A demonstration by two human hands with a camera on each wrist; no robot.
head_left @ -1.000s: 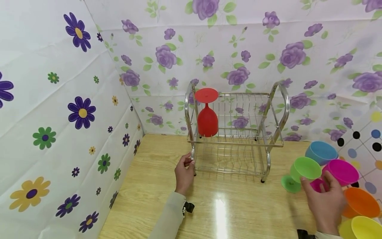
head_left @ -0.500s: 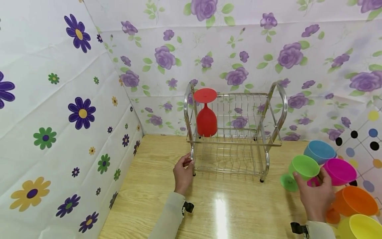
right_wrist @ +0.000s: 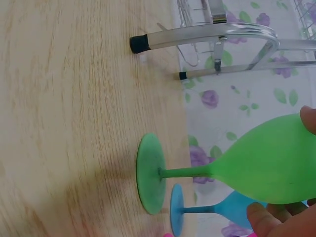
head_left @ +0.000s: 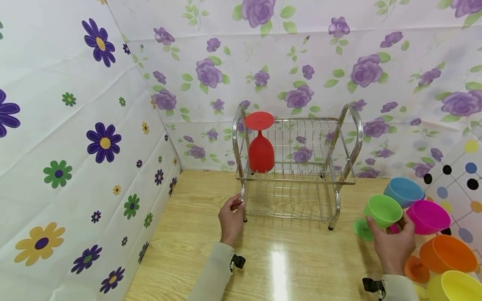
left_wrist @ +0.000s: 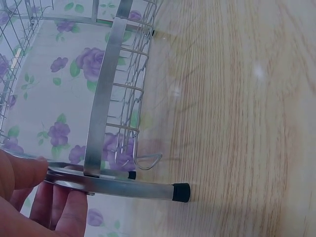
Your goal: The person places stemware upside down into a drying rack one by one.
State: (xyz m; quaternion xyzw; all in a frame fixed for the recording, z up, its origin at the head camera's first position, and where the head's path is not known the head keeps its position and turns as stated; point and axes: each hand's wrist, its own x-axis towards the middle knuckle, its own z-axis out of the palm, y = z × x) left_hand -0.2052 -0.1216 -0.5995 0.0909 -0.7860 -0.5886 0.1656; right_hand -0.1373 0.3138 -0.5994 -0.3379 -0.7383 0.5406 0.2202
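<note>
A two-tier metal dish rack (head_left: 297, 182) stands against the back wall. My left hand (head_left: 231, 219) grips its left front leg, thumb on one side and fingers on the other, as the left wrist view shows close up. Upside down at the left of the upper tier sits a red wine glass (head_left: 261, 152). My right hand (head_left: 395, 246) holds a green wine glass (head_left: 383, 211) by its bowl, thumb and fingers on opposite sides. In the right wrist view the green foot (right_wrist: 150, 174) is close to the wooden table (right_wrist: 74, 123), the glass upright.
Around my right hand stand more upright wine glasses: blue (head_left: 403, 191), pink (head_left: 429, 217), orange (head_left: 448, 253) and yellow (head_left: 457, 288). Flowered cloth walls (head_left: 211, 75) close off the back and left of the table.
My right hand has shifted left, away from the pink and orange glasses, and its fingers have closed around the green glass's bowl. My left hand stays on the rack leg.
</note>
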